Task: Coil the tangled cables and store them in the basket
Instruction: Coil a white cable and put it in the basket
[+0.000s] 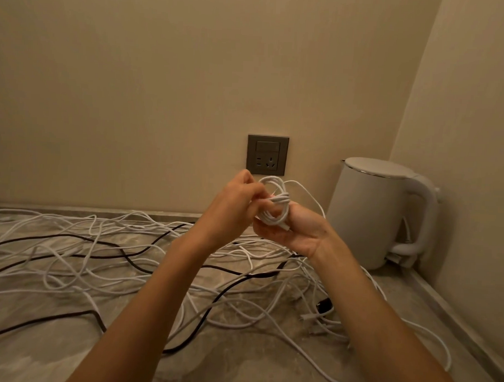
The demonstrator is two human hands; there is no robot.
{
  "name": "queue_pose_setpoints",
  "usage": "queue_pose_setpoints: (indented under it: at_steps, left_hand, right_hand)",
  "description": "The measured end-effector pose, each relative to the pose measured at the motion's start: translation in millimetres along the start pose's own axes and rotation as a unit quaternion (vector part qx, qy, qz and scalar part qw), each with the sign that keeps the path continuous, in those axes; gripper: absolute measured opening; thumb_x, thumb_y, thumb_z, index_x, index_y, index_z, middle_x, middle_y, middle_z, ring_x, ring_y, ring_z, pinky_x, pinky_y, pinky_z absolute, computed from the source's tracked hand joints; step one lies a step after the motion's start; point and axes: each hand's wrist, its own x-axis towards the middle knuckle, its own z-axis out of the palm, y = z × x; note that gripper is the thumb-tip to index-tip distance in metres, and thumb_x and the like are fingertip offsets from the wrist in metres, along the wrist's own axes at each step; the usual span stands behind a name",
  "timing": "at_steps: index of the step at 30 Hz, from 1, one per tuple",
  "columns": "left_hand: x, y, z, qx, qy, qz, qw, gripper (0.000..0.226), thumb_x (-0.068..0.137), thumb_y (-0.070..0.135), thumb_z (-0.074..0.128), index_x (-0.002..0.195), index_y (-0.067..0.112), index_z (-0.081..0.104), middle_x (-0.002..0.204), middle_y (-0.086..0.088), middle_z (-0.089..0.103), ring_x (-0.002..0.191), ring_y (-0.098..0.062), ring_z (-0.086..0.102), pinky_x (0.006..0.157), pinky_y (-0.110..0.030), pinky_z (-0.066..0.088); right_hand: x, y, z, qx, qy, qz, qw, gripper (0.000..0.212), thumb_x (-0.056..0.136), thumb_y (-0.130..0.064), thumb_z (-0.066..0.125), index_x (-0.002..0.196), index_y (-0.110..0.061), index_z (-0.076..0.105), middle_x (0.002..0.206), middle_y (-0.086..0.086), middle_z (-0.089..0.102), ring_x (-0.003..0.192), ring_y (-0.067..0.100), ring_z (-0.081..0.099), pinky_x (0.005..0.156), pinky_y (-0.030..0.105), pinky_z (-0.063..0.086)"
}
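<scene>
- The white cable coil (pixel 282 198) is held in the air between both hands – a small bundle of loops cinched by a few turns round its middle.
- The right hand (pixel 298 229) is under the bundle, palm up, with fingers curled round the lower loops. A connector end pokes out against the palm.
- The left hand (pixel 233 207) comes in from the other side and pinches at the cinching turns. What its fingertips hold is hidden, so I cannot tell whether it is the free end.
- A loose tail (pixel 313 197) arcs out of the top of the bundle, away from the left hand, and drops behind the right wrist.
- Below the grip, the tangle of cables (pixel 100 251) is spread over the countertop (pixel 53 355), white strands crossed by a black cable (pixel 134 265).
- Beyond the right hand stands a kettle (pixel 381 212), and behind the grip is a wall socket (pixel 267 155). No basket is in view.
- Risks, as I judge them:
  - If the tail is snagged in the tangle, pulling it in could drag other cables along or tighten a knot.
  - If the left pinch slackens before the end is tucked, the turns may spring loose.
  - A sweeping tail could catch on the kettle.
</scene>
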Motion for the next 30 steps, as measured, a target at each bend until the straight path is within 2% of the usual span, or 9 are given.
queue_pose_setpoints:
  at_steps: [3,5,9,12,15,18,21,26,30]
  left_hand:
    - [1,2,-5,-0.002,0.013,-0.029,0.999,0.015,0.090,0.017,0.055,0.092,0.004,0.064,0.092,-0.001,0.044,0.082,-0.014,0.048,0.069,-0.018,0.045]
    - [0,2,-7,0.006,0.013,-0.044,0.999,0.017,0.091,0.017,0.054,0.093,0.004,0.065,0.092,-0.001,0.045,0.083,-0.014,0.048,0.072,-0.023,0.047]
    - [0,0,-7,0.005,0.005,-0.064,0.998,0.017,0.089,0.018,0.058,0.092,0.003,0.066,0.091,-0.004,0.048,0.077,-0.013,0.049,0.066,-0.021,0.046]
    - [0,-1,-6,0.002,0.023,-0.068,0.997,0.016,0.087,0.019,0.060,0.092,0.006,0.067,0.088,-0.001,0.047,0.067,-0.005,0.043,0.060,-0.011,0.037]
    - [0,-1,-5,-0.013,0.033,-0.071,0.997,0.011,0.086,0.020,0.062,0.089,0.010,0.064,0.086,0.002,0.049,0.066,-0.002,0.044,0.057,-0.008,0.039]
    - [-1,-2,-9,-0.035,0.029,-0.073,0.996,0.010,0.085,0.019,0.062,0.090,0.012,0.059,0.083,0.001,0.056,0.066,-0.006,0.051,0.058,-0.013,0.045]
    - [-4,-1,-18,0.044,0.029,-0.051,0.997,0.014,0.085,0.019,0.062,0.094,0.009,0.067,0.087,-0.002,0.064,0.074,-0.009,0.053,0.071,-0.023,0.046]
    - [-3,9,-22,0.181,-0.064,-0.019,0.981,0.017,0.091,0.015,0.056,0.097,0.009,0.070,0.092,-0.007,0.065,0.083,-0.019,0.058,0.080,-0.034,0.050]
    - [-3,16,-21,0.173,-0.097,-0.007,0.980,0.015,0.093,0.013,0.051,0.096,0.007,0.065,0.085,-0.005,0.059,0.076,-0.015,0.054,0.075,-0.026,0.050]
  right_hand:
    - [-1,3,1,0.037,0.001,-0.004,0.999,0.034,0.094,-0.010,0.035,0.077,-0.003,0.063,0.071,0.013,0.065,0.058,0.021,0.066,0.056,0.031,0.054]
    - [-1,3,1,0.037,-0.003,-0.017,0.999,0.044,0.093,-0.022,0.034,0.073,-0.001,0.067,0.075,0.015,0.063,0.062,0.025,0.065,0.057,0.032,0.049]
    - [-2,5,7,-0.090,-0.030,-0.046,0.994,0.062,0.097,-0.052,0.028,0.078,-0.005,0.065,0.067,0.009,0.063,0.059,0.019,0.059,0.050,0.024,0.046]
    - [1,9,9,-0.148,-0.017,-0.076,0.986,0.058,0.098,-0.050,0.032,0.072,-0.009,0.064,0.062,0.007,0.062,0.053,0.014,0.056,0.043,0.018,0.043]
    - [4,10,7,-0.161,-0.001,-0.104,0.982,0.052,0.098,-0.047,0.035,0.080,-0.005,0.060,0.061,0.008,0.060,0.049,0.011,0.053,0.039,0.016,0.040]
    - [4,9,7,-0.170,0.022,-0.121,0.978,0.050,0.098,-0.045,0.035,0.085,-0.003,0.058,0.066,0.011,0.059,0.049,0.011,0.053,0.039,0.016,0.039]
    - [3,10,8,-0.208,0.052,-0.139,0.967,0.048,0.099,-0.043,0.035,0.083,-0.004,0.058,0.067,0.011,0.059,0.049,0.011,0.053,0.041,0.016,0.038]
    - [3,9,10,-0.240,0.081,-0.151,0.955,0.048,0.099,-0.042,0.037,0.078,-0.005,0.058,0.066,0.009,0.058,0.048,0.011,0.052,0.041,0.016,0.038]
    - [2,8,11,-0.239,0.089,-0.168,0.952,0.045,0.099,-0.040,0.037,0.074,-0.008,0.056,0.061,0.006,0.057,0.046,0.010,0.050,0.040,0.017,0.037]
